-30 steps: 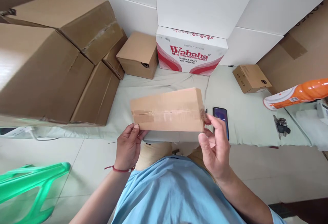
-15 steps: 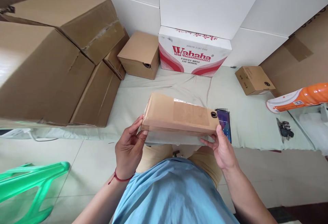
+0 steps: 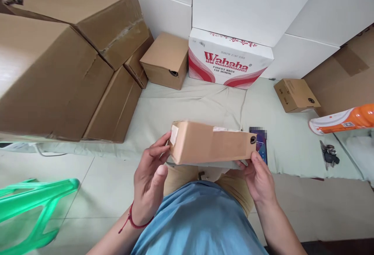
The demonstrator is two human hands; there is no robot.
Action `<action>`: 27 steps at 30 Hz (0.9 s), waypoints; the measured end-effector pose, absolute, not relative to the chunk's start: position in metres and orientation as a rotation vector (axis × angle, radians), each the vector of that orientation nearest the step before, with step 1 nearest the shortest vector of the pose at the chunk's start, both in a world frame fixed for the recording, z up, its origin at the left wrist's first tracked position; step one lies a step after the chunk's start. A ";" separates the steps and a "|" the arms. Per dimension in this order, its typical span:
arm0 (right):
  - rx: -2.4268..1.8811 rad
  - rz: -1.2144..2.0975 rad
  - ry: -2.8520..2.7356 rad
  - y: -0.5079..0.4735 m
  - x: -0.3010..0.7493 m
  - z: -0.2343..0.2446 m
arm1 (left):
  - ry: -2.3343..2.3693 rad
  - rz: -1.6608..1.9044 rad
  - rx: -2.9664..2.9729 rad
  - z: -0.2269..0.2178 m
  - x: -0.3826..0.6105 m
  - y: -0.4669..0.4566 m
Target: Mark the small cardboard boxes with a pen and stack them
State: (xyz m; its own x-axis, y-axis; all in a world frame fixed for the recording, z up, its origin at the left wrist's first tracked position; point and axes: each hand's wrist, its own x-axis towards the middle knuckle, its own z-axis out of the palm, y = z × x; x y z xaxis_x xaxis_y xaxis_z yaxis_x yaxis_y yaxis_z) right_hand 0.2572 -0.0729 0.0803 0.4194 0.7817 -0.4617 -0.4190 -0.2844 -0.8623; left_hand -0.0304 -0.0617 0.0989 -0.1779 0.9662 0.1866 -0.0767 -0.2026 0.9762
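A long cardboard box (image 3: 216, 144) is held tilted over the front edge of the bed-like surface. It has a white label on its left end and a dark round mark near the right. My left hand (image 3: 152, 177) has its fingers against that left end, while its thumb stands away from the cardboard. At the lower right corner, my right hand (image 3: 258, 177) grips the box, thumb on the near face and fingers beneath. Just behind that corner lies a phone (image 3: 262, 146) with its screen lit, partly covered by the box.
Large cardboard cartons (image 3: 96, 76) are stacked at left. Behind stand a small brown box (image 3: 165, 60) and a white Wahaba-style water carton (image 3: 229, 62). To the right are another small box (image 3: 298, 93), an orange bottle (image 3: 341, 120) and keys (image 3: 330, 155). A green stool (image 3: 41, 208) stands on the floor.
The box has turned, showing more of its near face and its labelled left end. My left thumb has come off the box. My right hand keeps its hold. The view has shifted slightly.
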 end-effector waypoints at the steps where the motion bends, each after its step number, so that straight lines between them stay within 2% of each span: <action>1: -1.447 1.168 -0.381 -0.075 0.256 0.080 | 1.184 1.499 1.175 0.098 -0.032 -0.061; 6: -1.395 1.103 -0.555 -0.077 0.258 0.076 | 1.317 1.406 1.254 0.097 -0.035 -0.065; 16: -1.350 1.156 -0.403 -0.070 0.275 0.051 | 1.058 1.438 1.840 0.101 -0.021 -0.085; 22: -1.343 1.002 -0.493 -0.071 0.269 0.067 | 1.080 1.426 1.250 0.104 -0.020 -0.081; 27: -1.446 0.843 -0.775 -0.078 0.265 0.075 | 1.103 1.500 0.714 0.088 -0.027 -0.068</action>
